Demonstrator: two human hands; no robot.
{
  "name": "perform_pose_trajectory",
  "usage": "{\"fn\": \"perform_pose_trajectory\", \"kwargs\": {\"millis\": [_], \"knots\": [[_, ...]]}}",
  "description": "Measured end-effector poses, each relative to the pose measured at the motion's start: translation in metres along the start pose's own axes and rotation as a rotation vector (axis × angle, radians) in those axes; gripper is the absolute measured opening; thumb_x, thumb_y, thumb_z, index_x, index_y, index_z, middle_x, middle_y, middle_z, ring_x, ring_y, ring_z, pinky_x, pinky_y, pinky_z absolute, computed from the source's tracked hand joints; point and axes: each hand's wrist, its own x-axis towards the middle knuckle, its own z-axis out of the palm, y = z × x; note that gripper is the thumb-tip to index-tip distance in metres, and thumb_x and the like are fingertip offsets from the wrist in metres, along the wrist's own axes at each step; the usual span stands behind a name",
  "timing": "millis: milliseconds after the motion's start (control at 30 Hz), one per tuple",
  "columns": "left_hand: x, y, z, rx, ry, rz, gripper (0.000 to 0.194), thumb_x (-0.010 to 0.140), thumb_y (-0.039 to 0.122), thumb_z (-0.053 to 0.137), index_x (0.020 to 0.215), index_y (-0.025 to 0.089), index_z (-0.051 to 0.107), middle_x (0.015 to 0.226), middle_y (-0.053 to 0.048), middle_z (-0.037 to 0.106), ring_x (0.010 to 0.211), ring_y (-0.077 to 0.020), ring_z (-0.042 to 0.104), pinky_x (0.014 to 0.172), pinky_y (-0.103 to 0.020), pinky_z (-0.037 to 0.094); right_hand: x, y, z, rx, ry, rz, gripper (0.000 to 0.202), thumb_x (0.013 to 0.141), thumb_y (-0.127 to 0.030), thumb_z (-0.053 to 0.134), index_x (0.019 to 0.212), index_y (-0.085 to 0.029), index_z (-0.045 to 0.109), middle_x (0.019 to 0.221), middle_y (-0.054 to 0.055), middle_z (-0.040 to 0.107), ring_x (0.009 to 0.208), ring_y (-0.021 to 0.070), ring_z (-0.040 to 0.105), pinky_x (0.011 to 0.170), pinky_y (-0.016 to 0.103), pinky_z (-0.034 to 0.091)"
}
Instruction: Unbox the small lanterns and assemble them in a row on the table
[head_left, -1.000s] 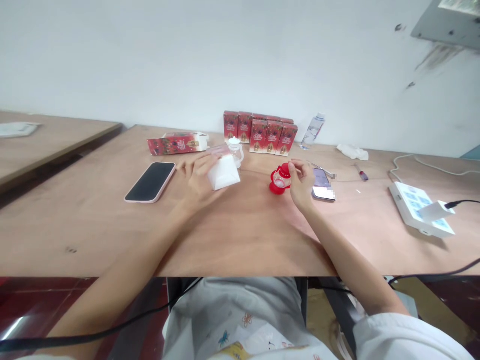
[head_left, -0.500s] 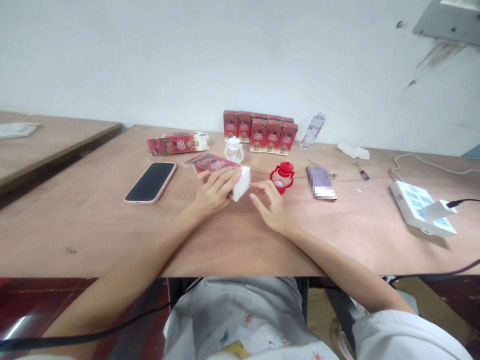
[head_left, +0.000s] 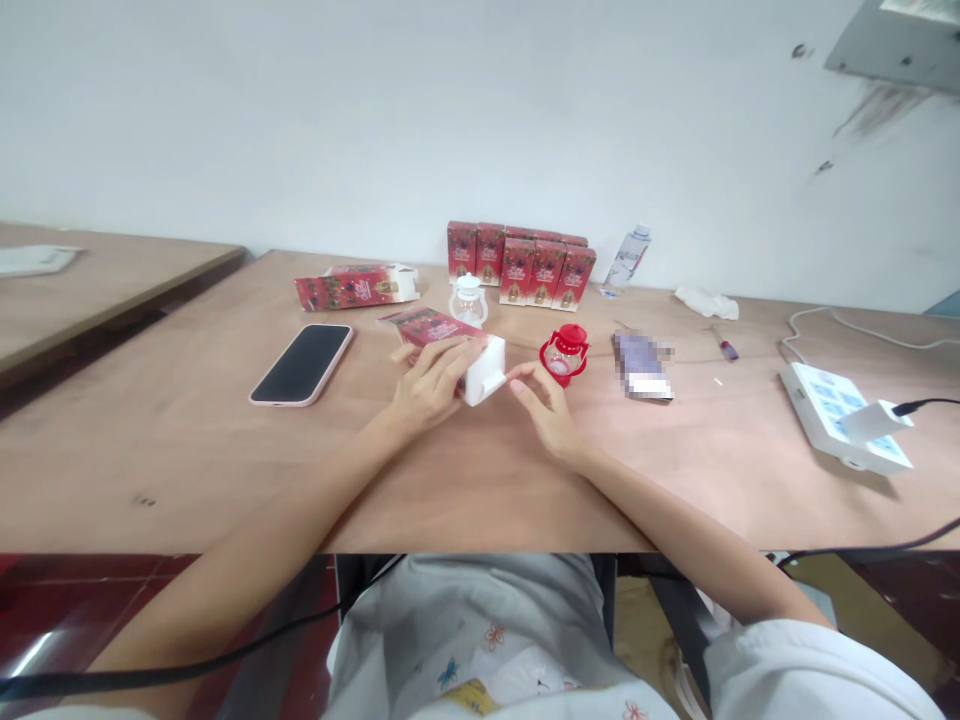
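My left hand (head_left: 429, 388) is wrapped over a red printed cardboard box (head_left: 429, 325) that lies tilted on its side, its white end (head_left: 480, 375) towards the right. A small white flap (head_left: 493, 383) sticks out from that end. At the flap's edge, the thumb and index finger of my right hand (head_left: 549, 408) are pinched together. Behind the box stands a white mini lantern (head_left: 468, 300). A red mini lantern (head_left: 565, 354) stands just beyond my right hand.
Several red boxes (head_left: 534, 270) stand in rows by the wall. An opened red box (head_left: 356, 287) lies at the back left, near a phone (head_left: 302, 365). To the right are a bottle (head_left: 627, 260), a tissue (head_left: 706, 302), a blurred-out item (head_left: 643, 364) and a white power strip (head_left: 844, 415).
The flap on the box's white end now stands outward, with my right fingertips at its edge. The box has shifted slightly right, and my right fingers have closed together.
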Motion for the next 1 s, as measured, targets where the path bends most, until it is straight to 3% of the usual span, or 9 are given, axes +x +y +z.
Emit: {"fn": "perform_pose_trajectory", "kwargs": {"millis": [167, 400, 500, 600, 733, 900, 1000], "knots": [[0.003, 0.002, 0.001, 0.009, 0.055, 0.005, 0.050, 0.083, 0.019, 0.053, 0.128, 0.029, 0.035, 0.117, -0.005, 0.068, 0.099, -0.0223, 0.061, 0.084, -0.041, 0.030, 0.000, -0.001, -0.001, 0.054, -0.057, 0.009, 0.034, 0.085, -0.052, 0.053, 0.071, -0.021, 0.051, 0.078, -0.001, 0.051, 0.074, 0.0128, 0.050, 0.072, 0.028, 0.044], [-0.006, 0.000, 0.005, 0.253, 0.026, 0.132, 0.037, 0.085, 0.021, 0.053, 0.118, 0.033, 0.044, 0.111, -0.003, 0.070, 0.096, -0.0221, 0.063, 0.085, -0.044, 0.026, -0.002, 0.003, 0.005, 0.092, -0.085, 0.113, 0.031, 0.081, -0.054, 0.058, 0.086, -0.026, 0.069, 0.114, 0.004, 0.056, 0.113, 0.0188, 0.053, 0.093, 0.034, 0.045], [-0.008, 0.002, 0.006, 0.289, 0.073, 0.239, 0.031, 0.087, 0.024, 0.055, 0.115, 0.035, 0.047, 0.109, 0.000, 0.071, 0.096, -0.0197, 0.064, 0.086, -0.043, 0.026, -0.001, 0.005, 0.008, 0.285, -0.155, 0.231, 0.035, 0.081, -0.055, 0.055, 0.090, -0.024, 0.070, 0.114, 0.006, 0.061, 0.105, 0.0197, 0.058, 0.089, 0.037, 0.048], [-0.005, 0.002, 0.005, 0.246, 0.119, 0.265, 0.029, 0.088, 0.022, 0.056, 0.113, 0.034, 0.049, 0.111, 0.001, 0.071, 0.099, -0.0188, 0.064, 0.087, -0.042, 0.026, 0.001, 0.002, 0.008, 0.467, -0.199, 0.348, 0.039, 0.085, -0.055, 0.048, 0.091, -0.022, 0.069, 0.100, 0.006, 0.068, 0.095, 0.0203, 0.061, 0.083, 0.039, 0.051], [0.001, 0.000, 0.003, 0.113, -0.037, 0.169, 0.031, 0.090, 0.021, 0.052, 0.117, 0.035, 0.050, 0.118, -0.003, 0.068, 0.110, -0.0226, 0.061, 0.091, -0.046, 0.027, 0.006, 0.001, 0.002, 0.544, -0.115, 0.387, 0.041, 0.085, -0.055, 0.046, 0.077, -0.021, 0.067, 0.088, 0.006, 0.070, 0.088, 0.0214, 0.064, 0.080, 0.041, 0.052], [0.010, -0.003, -0.002, -0.052, -0.180, 0.284, 0.045, 0.086, 0.037, 0.057, 0.129, 0.027, 0.046, 0.128, -0.013, 0.060, 0.126, -0.0295, 0.049, 0.102, -0.053, 0.029, 0.013, 0.004, -0.010, 0.445, -0.052, 0.326, 0.047, 0.083, -0.059, 0.045, 0.063, -0.020, 0.063, 0.083, 0.007, 0.070, 0.089, 0.0247, 0.064, 0.078, 0.042, 0.051], [0.013, -0.006, -0.006, -0.067, -0.267, 0.276, 0.047, 0.086, 0.042, 0.057, 0.130, 0.027, 0.047, 0.136, -0.017, 0.051, 0.128, -0.0300, 0.048, 0.102, -0.053, 0.036, 0.015, 0.005, -0.014, 0.465, -0.048, 0.342, 0.046, 0.081, -0.059, 0.047, 0.060, -0.021, 0.063, 0.086, 0.006, 0.070, 0.086, 0.0240, 0.064, 0.074, 0.040, 0.051]]}}
